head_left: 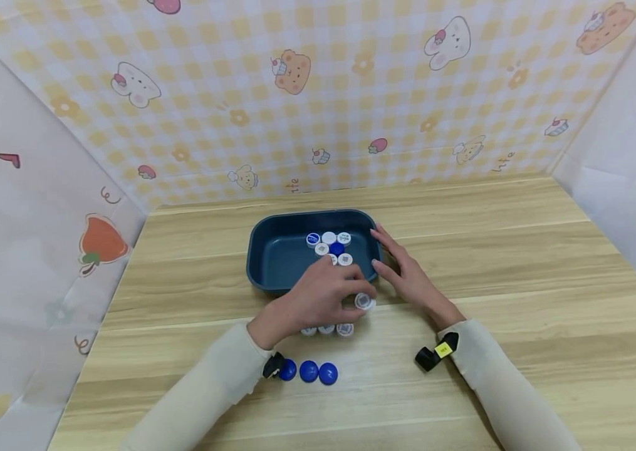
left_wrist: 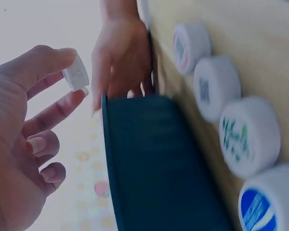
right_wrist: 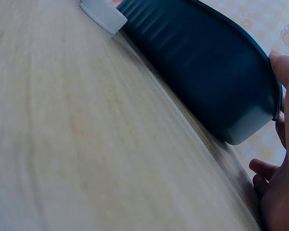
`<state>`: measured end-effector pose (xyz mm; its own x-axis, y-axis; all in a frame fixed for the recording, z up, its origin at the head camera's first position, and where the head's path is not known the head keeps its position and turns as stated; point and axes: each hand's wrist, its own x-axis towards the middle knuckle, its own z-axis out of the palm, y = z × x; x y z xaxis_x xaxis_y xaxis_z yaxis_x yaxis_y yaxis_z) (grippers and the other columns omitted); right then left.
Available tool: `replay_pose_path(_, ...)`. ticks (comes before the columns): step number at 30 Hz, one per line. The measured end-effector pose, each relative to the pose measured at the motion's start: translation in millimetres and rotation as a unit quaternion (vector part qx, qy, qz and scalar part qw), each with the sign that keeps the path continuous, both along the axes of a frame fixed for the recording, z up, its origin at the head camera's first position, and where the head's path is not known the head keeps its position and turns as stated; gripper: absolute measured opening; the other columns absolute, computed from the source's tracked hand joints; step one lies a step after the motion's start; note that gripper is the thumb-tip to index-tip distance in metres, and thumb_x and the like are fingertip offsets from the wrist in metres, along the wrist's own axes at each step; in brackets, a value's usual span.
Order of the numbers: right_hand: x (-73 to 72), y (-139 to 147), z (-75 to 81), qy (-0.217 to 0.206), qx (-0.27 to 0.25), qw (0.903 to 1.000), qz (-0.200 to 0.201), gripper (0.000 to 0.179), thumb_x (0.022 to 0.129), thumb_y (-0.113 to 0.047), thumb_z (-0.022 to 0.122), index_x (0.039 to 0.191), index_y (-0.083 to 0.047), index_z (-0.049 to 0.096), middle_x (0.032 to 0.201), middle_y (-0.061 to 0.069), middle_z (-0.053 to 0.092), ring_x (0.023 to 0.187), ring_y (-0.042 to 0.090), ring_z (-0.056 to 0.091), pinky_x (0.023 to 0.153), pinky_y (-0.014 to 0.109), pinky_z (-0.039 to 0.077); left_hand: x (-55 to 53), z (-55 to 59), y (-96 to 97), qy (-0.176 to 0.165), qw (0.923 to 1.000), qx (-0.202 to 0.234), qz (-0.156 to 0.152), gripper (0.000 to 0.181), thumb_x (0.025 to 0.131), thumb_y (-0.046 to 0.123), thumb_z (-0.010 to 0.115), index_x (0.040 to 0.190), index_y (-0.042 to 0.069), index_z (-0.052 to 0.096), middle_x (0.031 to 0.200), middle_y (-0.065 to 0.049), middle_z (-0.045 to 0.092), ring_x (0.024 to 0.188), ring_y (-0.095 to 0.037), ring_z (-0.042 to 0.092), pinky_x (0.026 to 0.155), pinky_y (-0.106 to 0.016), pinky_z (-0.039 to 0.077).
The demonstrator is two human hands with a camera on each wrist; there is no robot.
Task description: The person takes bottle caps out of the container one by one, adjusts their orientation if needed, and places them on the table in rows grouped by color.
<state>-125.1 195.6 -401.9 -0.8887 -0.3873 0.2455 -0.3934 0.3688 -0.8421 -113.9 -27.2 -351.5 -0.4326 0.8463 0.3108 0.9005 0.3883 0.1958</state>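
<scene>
My left hand (head_left: 323, 293) pinches a white bottle cap (head_left: 363, 301) between thumb and fingers, above the table just in front of the container's right end. The left wrist view shows that cap (left_wrist: 76, 74) held at the fingertips. A dark blue rectangular container (head_left: 251, 257) has several white and blue caps (head_left: 328, 238) lying flat in its right half; part of them is hidden behind my left hand. At the container's right end my right hand (head_left: 410, 279) touches the rim with thumb and fingertips. In the right wrist view its thumb (right_wrist: 284, 67) rests at the rim.
White caps (head_left: 326, 329) stand in a row on the wooden table (head_left: 521, 282), partly under my left hand. Blue caps (head_left: 309, 371) lie nearer me by the left wrist. A patterned cloth (head_left: 340, 106) hangs behind the table.
</scene>
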Motion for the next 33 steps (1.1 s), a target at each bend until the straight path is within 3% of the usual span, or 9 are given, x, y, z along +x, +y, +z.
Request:
replay_pose_path(4,1.2,0,0.8,-0.004,0.000,1.0000,-0.002,0.055,0.099,-0.012,0.049,0.150,-0.006,0.027,0.158,0.009,0.012,0.143,0.030,0.012,0.108,0.057,0.017,6.1,-6.8,4.8,-0.012,0.9996,-0.022,-0.010,0.025,0.081,0.033,0.076,0.105,0.026,0.072,0.096,0.006,0.064,0.074,-0.007,0.053,0.064,-0.027,0.031)
replay_pose_path(8,1.8,-1,1.3,-0.008,0.002,1.0000,-0.004,0.056,0.100,-0.014,0.049,0.150,-0.006,0.027,0.158,0.010,0.012,0.143,0.030,0.012,0.108,0.057,0.017,8.8,-14.0,7.6,-0.043,0.9965,-0.070,-0.011,0.025,0.082,0.036,0.075,0.106,0.029,0.071,0.094,0.008,0.063,0.074,-0.006,0.052,0.065,-0.027,0.029)
replay_pose_path(12,1.4,-1,1.2,-0.010,0.004,0.9999,-0.004,0.056,0.100,-0.015,0.050,0.150,-0.006,0.027,0.159,0.009,0.012,0.143,0.030,0.012,0.108,0.058,0.016,10.3,-17.8,10.4,-0.051,0.9909,-0.124,-0.009,0.026,0.083,0.039,0.074,0.108,0.031,0.071,0.093,0.009,0.063,0.075,-0.006,0.052,0.068,-0.028,0.029)
replay_pose_path(24,0.5,-1,-0.1,-0.008,0.001,1.0000,-0.004,0.056,0.099,-0.013,0.049,0.150,-0.007,0.027,0.159,0.009,0.012,0.143,0.029,0.012,0.109,0.057,0.017,19.1,-25.7,16.9,0.062,0.9778,-0.197,-0.034,0.024,0.085,0.040,0.070,0.108,0.033,0.070,0.096,0.007,0.065,0.077,-0.011,0.054,0.071,-0.030,0.027)
replay_pose_path(33,-0.5,0,-0.7,-0.008,0.000,1.0000,-0.002,0.056,0.099,-0.013,0.049,0.150,-0.007,0.027,0.159,0.009,0.011,0.143,0.029,0.012,0.109,0.056,0.017,19.5,-24.4,21.4,0.063,0.9681,-0.241,-0.030,0.027,0.086,0.042,0.068,0.112,0.034,0.069,0.099,0.007,0.066,0.080,-0.012,0.052,0.072,-0.031,0.027)
